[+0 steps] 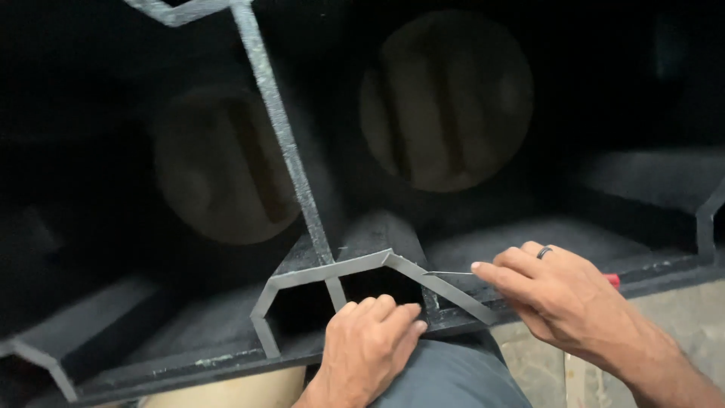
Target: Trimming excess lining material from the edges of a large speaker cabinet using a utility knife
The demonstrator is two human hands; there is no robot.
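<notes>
The big black speaker cabinet [226, 332] fills the view and looks heavy, rigid and rough-coated, best braced by its front lip at 6 o'clock, where the left hand [366, 347] rests with fingers curled together. At 4 o'clock the right hand [563, 291] has its fingers pinched on a slim red-handled screwdriver [453, 273], light, stiff and held by the handle, tip against the angled brace [438, 285].

No packages, labels, signs, screens visible, dim interior perhaps hiding some
</notes>
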